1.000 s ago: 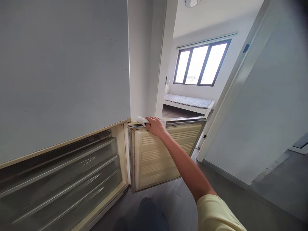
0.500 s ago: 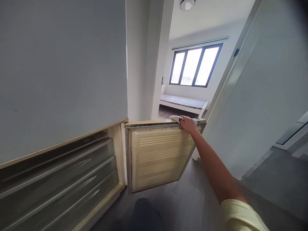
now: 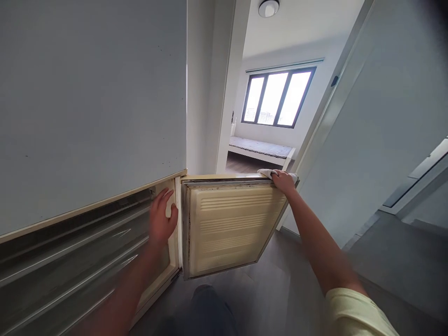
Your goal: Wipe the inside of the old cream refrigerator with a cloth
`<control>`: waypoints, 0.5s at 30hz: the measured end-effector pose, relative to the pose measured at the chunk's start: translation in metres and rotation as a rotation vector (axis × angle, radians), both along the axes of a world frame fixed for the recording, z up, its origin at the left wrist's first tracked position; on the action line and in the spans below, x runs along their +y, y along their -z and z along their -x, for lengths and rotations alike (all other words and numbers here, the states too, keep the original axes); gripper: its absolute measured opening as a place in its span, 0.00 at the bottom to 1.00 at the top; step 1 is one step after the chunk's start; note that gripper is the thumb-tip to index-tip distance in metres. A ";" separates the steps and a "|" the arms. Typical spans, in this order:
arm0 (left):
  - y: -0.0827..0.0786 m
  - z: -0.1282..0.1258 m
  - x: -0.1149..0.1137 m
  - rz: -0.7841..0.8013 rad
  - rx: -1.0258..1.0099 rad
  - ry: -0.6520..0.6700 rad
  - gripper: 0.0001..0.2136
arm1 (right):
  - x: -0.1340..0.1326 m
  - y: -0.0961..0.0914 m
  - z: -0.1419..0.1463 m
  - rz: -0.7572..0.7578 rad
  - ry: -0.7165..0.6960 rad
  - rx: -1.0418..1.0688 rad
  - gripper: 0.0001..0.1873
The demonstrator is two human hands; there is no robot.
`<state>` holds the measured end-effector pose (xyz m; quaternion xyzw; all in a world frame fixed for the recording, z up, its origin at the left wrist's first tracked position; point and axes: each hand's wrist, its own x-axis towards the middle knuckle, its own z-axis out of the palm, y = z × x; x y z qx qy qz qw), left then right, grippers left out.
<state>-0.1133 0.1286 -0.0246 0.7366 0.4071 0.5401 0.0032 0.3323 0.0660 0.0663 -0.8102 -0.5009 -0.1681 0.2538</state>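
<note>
Cream fridge door (image 3: 231, 228) hangs open; our right hand (image 3: 284, 181) clutches a white cloth (image 3: 268, 173) along its top edge, and our left hand (image 3: 161, 217), newly in view, spreads open beside the fridge frame (image 3: 172, 254).

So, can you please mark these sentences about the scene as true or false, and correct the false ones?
1. The right hand is on a white cloth at the top edge of the open fridge door. True.
2. The left hand holds a sponge. False: it is open, with nothing visible in it.
3. The door's left edge has dark marks. True.
4. A curtain covers the far window. False: its panes are uncovered and bright.
</note>
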 end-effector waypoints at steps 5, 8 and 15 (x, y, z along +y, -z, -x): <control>-0.064 -0.019 0.019 -0.185 0.373 0.066 0.21 | -0.003 0.014 -0.005 -0.205 0.153 0.001 0.22; -0.066 -0.026 0.019 -0.123 0.488 0.028 0.23 | -0.006 0.019 -0.015 -0.284 0.225 0.042 0.22; -0.067 -0.027 0.016 -0.046 0.469 0.033 0.26 | -0.013 0.004 -0.047 -0.574 0.292 0.356 0.14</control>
